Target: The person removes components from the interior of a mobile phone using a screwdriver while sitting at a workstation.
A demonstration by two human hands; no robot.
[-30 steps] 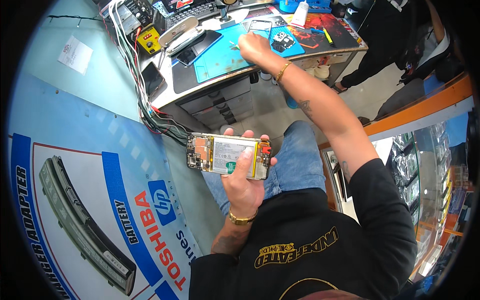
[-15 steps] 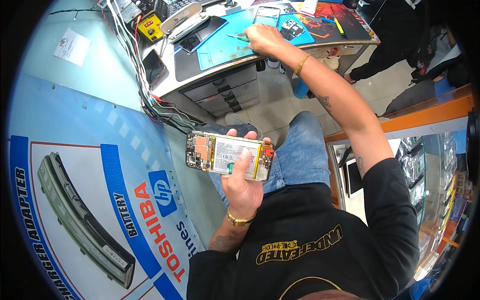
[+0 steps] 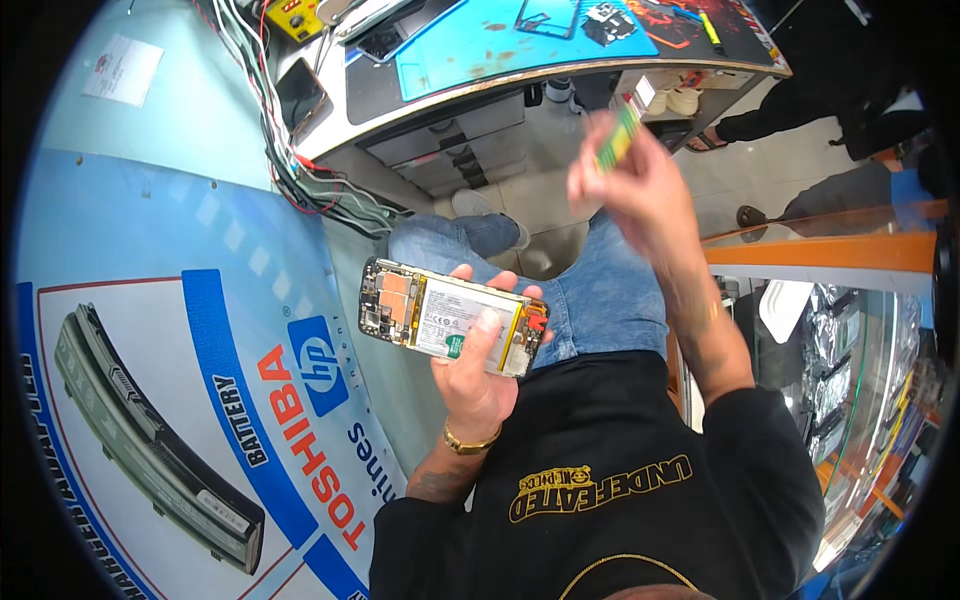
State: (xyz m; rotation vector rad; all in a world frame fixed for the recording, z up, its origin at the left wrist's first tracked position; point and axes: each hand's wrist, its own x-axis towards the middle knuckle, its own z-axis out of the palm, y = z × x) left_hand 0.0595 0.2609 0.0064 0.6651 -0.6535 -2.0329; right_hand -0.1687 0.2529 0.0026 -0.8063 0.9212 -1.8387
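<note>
My left hand (image 3: 474,385) grips an opened smartphone (image 3: 455,318) over my lap, fingers behind it and thumb across its battery (image 3: 450,322). The phone's back cover is off, so copper-coloured shielding, circuit boards and an orange flex strip show at its ends. Raised between the phone and the bench, my right hand (image 3: 640,190) is blurred by motion. Its fingers are closed round a slim tool with a green-and-yellow handle (image 3: 618,140); a pale, flat end points up toward the bench. The blur hides what kind of tool it is.
Ahead, a blue work mat (image 3: 470,45) lies on the bench, bearing a phone frame (image 3: 548,14) and small dark-and-white parts (image 3: 607,24). Another phone (image 3: 300,95) sits by the cable bundle (image 3: 285,150) at left. A yellow-green tool (image 3: 712,35) lies at right. Glass shelving (image 3: 850,370) stands at my right.
My right hand has come off the mat, back toward me, with the green-handled tool. My left hand still holds the phone, slightly more tilted. The view has shifted, showing less of the bench top.
</note>
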